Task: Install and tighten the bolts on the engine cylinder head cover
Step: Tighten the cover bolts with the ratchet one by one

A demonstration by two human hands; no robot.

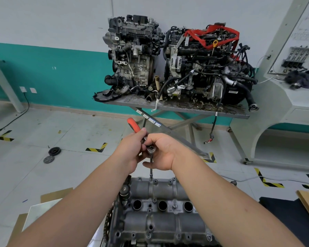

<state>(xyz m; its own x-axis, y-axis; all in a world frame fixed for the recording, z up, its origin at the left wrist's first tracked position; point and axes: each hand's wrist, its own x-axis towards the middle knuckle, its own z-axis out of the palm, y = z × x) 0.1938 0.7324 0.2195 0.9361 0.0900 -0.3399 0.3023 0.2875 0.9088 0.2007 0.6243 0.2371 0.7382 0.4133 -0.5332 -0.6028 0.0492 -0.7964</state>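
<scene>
Left hand: our left hand grips the ratchet by its orange handle.
Right hand: our right hand curls round the ratchet head and extension bar.
Bolt: the extension stands upright on a bolt at the far edge of the cylinder head cover, near centre.
Open room: bare floor to the left and beyond.
Far counter: the counter carries two engines.
Writing: labels there, too small to read.
</scene>
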